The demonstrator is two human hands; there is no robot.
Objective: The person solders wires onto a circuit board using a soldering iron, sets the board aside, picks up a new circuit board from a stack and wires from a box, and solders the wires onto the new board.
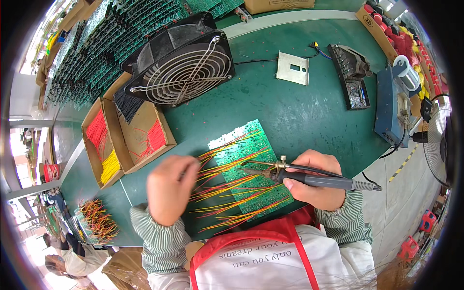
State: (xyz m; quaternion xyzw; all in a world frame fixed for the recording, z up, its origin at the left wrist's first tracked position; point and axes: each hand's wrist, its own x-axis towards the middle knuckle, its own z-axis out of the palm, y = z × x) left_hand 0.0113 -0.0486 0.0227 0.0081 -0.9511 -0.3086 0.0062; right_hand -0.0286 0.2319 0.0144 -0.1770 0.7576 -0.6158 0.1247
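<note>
My right hand (319,181) grips a soldering iron (314,180) with a black handle and a brass solder-feed guide clamped near its tip. The tip is over a green circuit board panel (268,157) on the bench. Rows of red, yellow and black wires (227,186) stick out from the panel toward the left. Beside their loose ends is my left hand (171,191), fingers closed in a pinch; a small dark bit shows between them, too little to name.
A black fan (186,72) with a wire guard stands at the back left, by cardboard trays (126,166) of cut wires. Circuit boards (106,48) are stacked behind. A metal plate (293,68), black parts tray (356,94), solder spool (408,75) and blue box (389,106) sit rightward.
</note>
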